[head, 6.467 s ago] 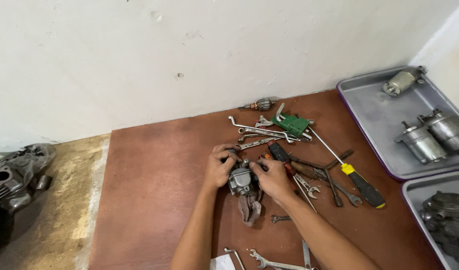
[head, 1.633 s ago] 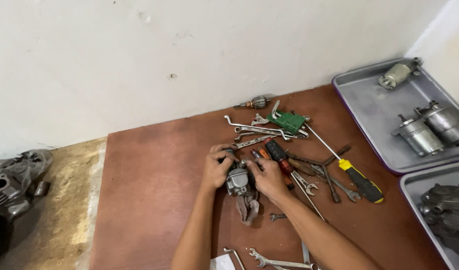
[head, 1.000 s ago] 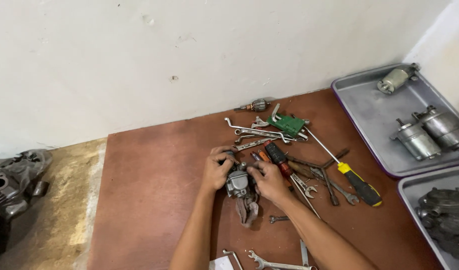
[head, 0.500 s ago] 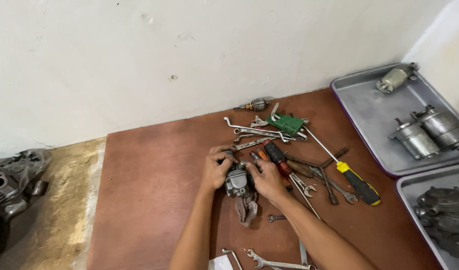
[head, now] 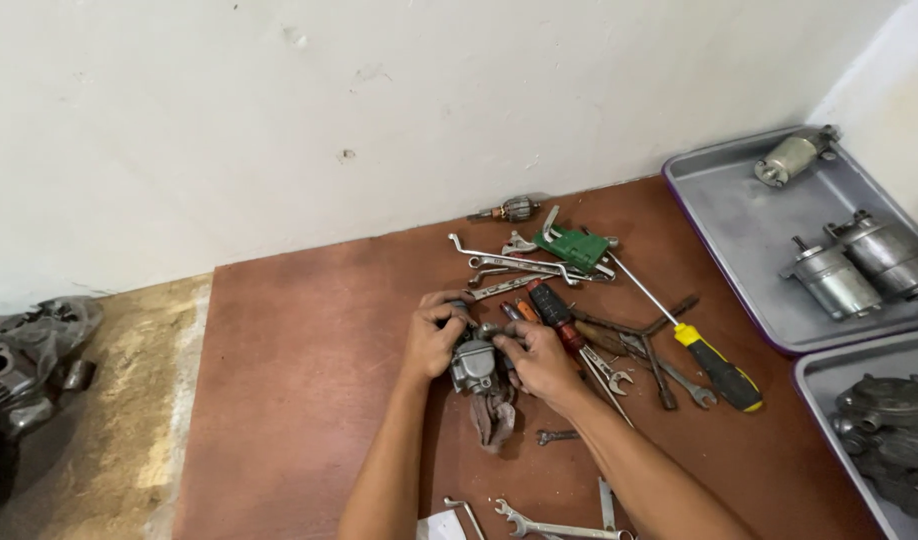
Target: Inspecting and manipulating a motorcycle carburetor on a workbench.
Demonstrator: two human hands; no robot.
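Both forearms reach up from the lower edge and meet near the middle of the reddish-brown board surface. The left hand curls its fingers around the left side of a small grey cast-metal engine part, and the right hand presses its fingers against the right side, so both grip it just above the surface. A crumpled brownish rag hangs below it. The hands hide much of the part, so its shape is hard to make out. Just right lies a heap of steel spanners and a yellow-and-black-handled screwdriver. Further right, a grey metal tray holds cylindrical motors. Left of the hands the surface has open room.
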